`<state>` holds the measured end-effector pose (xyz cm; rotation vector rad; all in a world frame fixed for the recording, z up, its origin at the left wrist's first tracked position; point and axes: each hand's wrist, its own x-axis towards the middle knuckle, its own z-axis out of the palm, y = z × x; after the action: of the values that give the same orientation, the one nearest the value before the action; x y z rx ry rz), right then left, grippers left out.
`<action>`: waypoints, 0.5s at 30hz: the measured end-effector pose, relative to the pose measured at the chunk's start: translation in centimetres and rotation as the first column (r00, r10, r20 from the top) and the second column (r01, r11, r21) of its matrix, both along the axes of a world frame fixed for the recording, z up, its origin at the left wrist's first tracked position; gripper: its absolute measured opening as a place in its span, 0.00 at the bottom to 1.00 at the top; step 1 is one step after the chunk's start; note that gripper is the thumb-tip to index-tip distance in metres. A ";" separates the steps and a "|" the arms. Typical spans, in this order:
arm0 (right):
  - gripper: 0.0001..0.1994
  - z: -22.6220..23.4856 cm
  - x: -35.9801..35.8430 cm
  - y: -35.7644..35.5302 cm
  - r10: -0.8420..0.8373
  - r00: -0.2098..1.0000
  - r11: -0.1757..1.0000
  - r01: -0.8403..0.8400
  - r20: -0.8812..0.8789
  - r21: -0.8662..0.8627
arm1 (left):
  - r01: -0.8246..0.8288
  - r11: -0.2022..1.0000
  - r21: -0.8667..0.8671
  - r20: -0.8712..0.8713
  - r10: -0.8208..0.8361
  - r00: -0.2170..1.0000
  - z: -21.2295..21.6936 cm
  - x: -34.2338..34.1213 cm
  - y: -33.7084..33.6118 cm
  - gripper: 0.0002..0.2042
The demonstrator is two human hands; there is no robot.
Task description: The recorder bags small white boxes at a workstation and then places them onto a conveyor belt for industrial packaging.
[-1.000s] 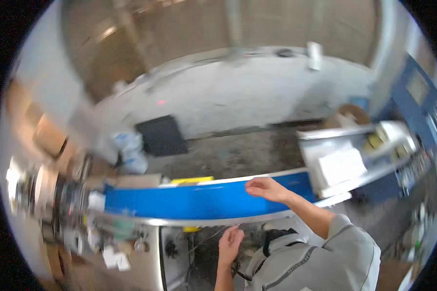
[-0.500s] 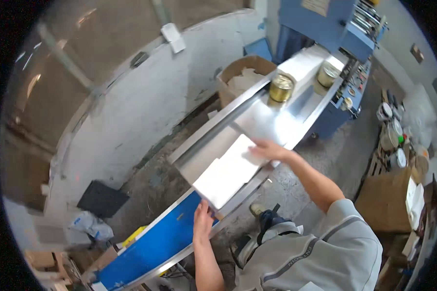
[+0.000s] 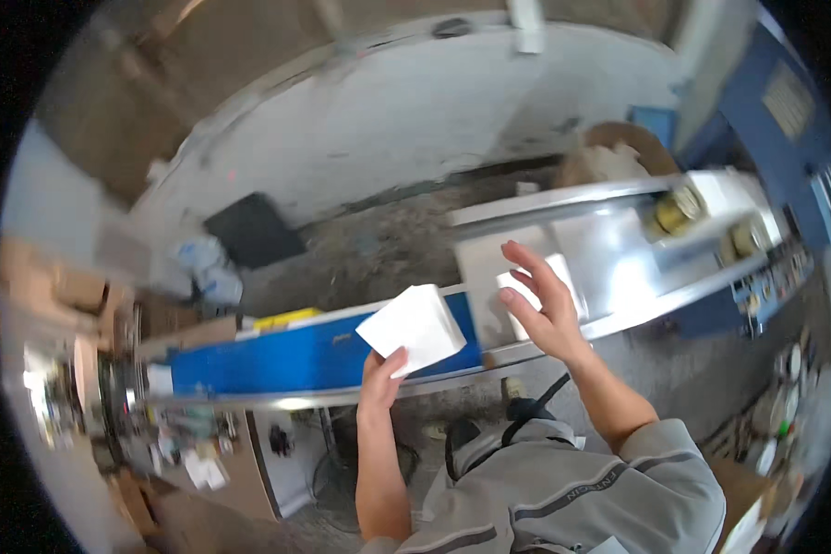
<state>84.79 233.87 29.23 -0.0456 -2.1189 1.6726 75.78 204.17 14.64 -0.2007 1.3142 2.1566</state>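
A block of stacked white paper [image 3: 413, 331] is gripped by my left hand [image 3: 379, 380], its thumb on top, over the blue conveyor belt [image 3: 258, 363]. My right hand [image 3: 549, 312] hovers with spread fingers and nothing in it. Beneath it, partly hidden, a second white paper stack [image 3: 568, 270] lies on the shiny metal trough [image 3: 605, 235]. Farther right along the trough sit a gold-coloured cylindrical weight [image 3: 679, 210] and a duller metal cylinder [image 3: 748, 237], beside a long row of white paper [image 3: 728, 196].
At the right stands a blue machine [image 3: 762, 106]. A cardboard box [image 3: 660, 152] with white scraps is behind the trough. A black panel [image 3: 254, 229] and plastic bags [image 3: 210, 268] lie on the floor at left. Clutter fills the far right and lower left.
My left hand has lifted part of the white paper off the trough and brought it over the belt. My right hand has come off the paper and opened. The view has turned left.
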 end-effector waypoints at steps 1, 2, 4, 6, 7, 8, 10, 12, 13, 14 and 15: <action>0.30 -1.2 -1.7 -2.2 0.037 0.998 0.991 -0.031 0.046 -0.130 | -0.046 0.996 0.082 -0.017 0.048 0.999 1.1 0.4 -1.8 0.33; 0.31 -2.6 -3.5 -4.8 0.082 0.992 0.964 -0.055 0.094 -0.261 | -0.109 0.990 0.093 -0.017 0.111 0.994 2.5 1.0 -4.1 0.33; 0.33 -4.5 -6.6 -11.4 0.283 0.863 0.876 -0.054 0.419 -0.480 | -0.108 0.961 0.254 -0.083 0.133 0.988 4.6 2.6 -9.9 0.35; 0.36 -6.8 -8.7 -17.3 0.681 0.606 0.612 -0.164 0.411 -0.773 | -0.122 0.980 0.154 -0.068 0.134 0.989 5.2 4.0 -15.2 0.37; 0.42 -6.5 -8.9 -20.5 0.719 0.580 0.577 -0.193 0.382 -0.794 | -0.130 0.988 0.082 -0.058 0.135 0.989 6.0 4.7 -17.6 0.37; 0.42 -6.5 -8.8 -23.6 0.759 0.532 0.562 -0.241 0.376 -0.791 | -0.124 0.992 0.027 -0.101 0.126 0.987 5.5 5.3 -20.3 0.37; 0.49 -7.0 -9.1 -28.7 0.795 0.503 0.577 -0.457 0.338 -0.677 | -0.118 0.983 -0.142 -0.122 0.101 0.987 7.0 6.2 -25.1 0.36; 0.53 -7.3 -9.2 -33.4 0.855 0.425 0.514 -0.615 0.297 -0.598 | -0.189 0.970 -0.155 -0.166 0.163 0.972 8.0 7.2 -29.3 0.35; 0.51 -7.4 -9.1 -35.7 0.886 0.382 0.461 -0.675 0.261 -0.576 | -0.198 0.962 -0.189 -0.166 0.168 0.972 7.6 7.8 -31.3 0.34; 0.52 -7.4 -9.4 -37.8 0.886 0.343 0.463 -0.699 0.313 -0.545 | -0.205 0.952 -0.227 -0.163 0.171 0.972 7.1 8.4 -33.2 0.33; 0.52 -7.5 -9.6 -40.0 0.898 0.312 0.436 -0.718 0.309 -0.543 | -0.252 0.941 -0.225 -0.168 0.218 0.961 6.7 9.0 -34.8 0.33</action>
<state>75.19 193.87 21.75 0.6871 -2.4443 2.9303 84.78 169.39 21.31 -0.3244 1.7159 2.2326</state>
